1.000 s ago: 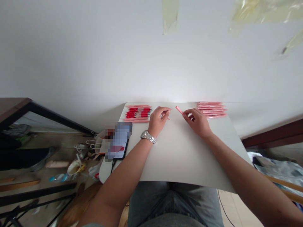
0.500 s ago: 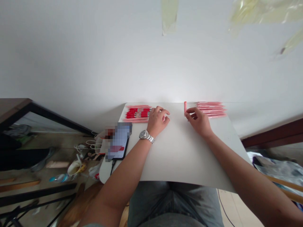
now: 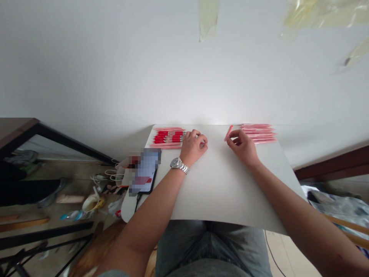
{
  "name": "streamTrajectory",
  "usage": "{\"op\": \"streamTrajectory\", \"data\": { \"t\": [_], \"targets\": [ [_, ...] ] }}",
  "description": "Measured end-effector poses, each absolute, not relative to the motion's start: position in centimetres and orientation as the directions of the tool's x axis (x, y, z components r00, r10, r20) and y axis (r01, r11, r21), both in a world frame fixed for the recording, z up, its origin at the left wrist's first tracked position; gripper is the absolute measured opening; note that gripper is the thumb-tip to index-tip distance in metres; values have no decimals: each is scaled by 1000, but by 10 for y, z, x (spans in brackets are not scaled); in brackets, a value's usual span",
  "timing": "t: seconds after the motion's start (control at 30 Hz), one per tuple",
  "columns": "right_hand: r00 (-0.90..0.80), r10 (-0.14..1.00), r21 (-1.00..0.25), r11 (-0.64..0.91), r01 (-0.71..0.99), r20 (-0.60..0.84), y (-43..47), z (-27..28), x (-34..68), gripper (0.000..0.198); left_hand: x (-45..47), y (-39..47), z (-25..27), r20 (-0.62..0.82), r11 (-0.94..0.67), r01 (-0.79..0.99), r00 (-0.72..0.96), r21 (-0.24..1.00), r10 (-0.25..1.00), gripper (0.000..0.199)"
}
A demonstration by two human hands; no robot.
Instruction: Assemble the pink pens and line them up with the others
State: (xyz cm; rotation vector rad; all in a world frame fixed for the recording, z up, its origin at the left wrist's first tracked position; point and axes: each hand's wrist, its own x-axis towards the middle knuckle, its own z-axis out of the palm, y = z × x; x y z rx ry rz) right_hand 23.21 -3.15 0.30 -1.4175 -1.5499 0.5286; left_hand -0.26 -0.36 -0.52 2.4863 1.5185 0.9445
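Note:
My right hand (image 3: pixel 241 147) is closed, pinching a short pink piece that looks like a pen cap (image 3: pixel 229 132) and leans to the right above the white table. Just behind that hand lies a row of slim pink pens (image 3: pixel 261 133). My left hand (image 3: pixel 195 144), with a metal watch (image 3: pixel 179 164) on its wrist, is curled with thumb and index fingertip together. Whether something small sits between those fingertips I cannot make out. Next to my left hand lie several red pens (image 3: pixel 170 137) with clear middles, partly hidden by it, and pink pieces (image 3: pixel 165 146) along their near side.
A phone (image 3: pixel 147 171) with a cable plugged in lies at the left edge of the white table (image 3: pixel 219 192). The wall (image 3: pixel 184 77) rises directly behind. On the floor at left are a cup (image 3: pixel 91 203), a plastic bottle (image 3: pixel 72 216) and white cables.
The pink cap-like piece has tipped from upright to leaning right in my right hand. My left thumb and index finger have come together. Both hands stay in nearly the same place.

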Motion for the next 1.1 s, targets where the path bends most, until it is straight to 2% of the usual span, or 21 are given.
{"op": "streamTrajectory", "data": {
  "t": [0.63, 0.87, 1.1],
  "targets": [
    [99, 938, -825, 239, 512, 333, -30, 1, 233, 27, -4, -1, -9, 448, -528, 753, 345, 392, 825, 8],
    [96, 938, -816, 234, 528, 332, -32, 3, 232, 29, -3, 0, -7, 488, -545, 703, 314, 457, 814, 10],
    [73, 937, -806, 252, 535, 342, -32, 2, 232, 32, -3, 2, -6, 559, -593, 565, 260, 574, 787, 11]
  ]
}}
